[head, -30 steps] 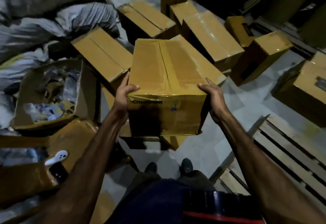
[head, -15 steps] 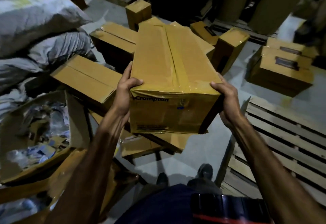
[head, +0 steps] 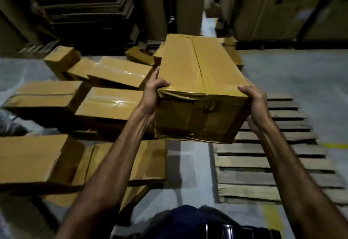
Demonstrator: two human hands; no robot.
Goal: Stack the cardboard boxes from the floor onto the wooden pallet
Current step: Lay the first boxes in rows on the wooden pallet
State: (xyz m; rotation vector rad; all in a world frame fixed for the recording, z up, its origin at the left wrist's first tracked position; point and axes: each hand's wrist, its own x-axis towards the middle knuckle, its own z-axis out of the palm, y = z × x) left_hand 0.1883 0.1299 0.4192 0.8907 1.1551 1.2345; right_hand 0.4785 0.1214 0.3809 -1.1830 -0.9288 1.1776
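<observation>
I hold a long tan cardboard box, sealed with glossy tape, in the air at chest height. My left hand grips its near left corner and my right hand clasps its near right corner from the side and below. The box hangs over the left edge of the wooden pallet, which lies flat on the grey floor at the right with nothing on its slats. Several more tan boxes lie scattered on the floor to the left.
Stacks of flattened cardboard and tall cartons stand along the back. Yellow floor lines run beside the pallet. A strip of bare grey floor separates the floor boxes from the pallet.
The view has swung right and up, away from the sacks and open carton. The held box has moved right, over the pallet's left edge. Both hands keep their hold.
</observation>
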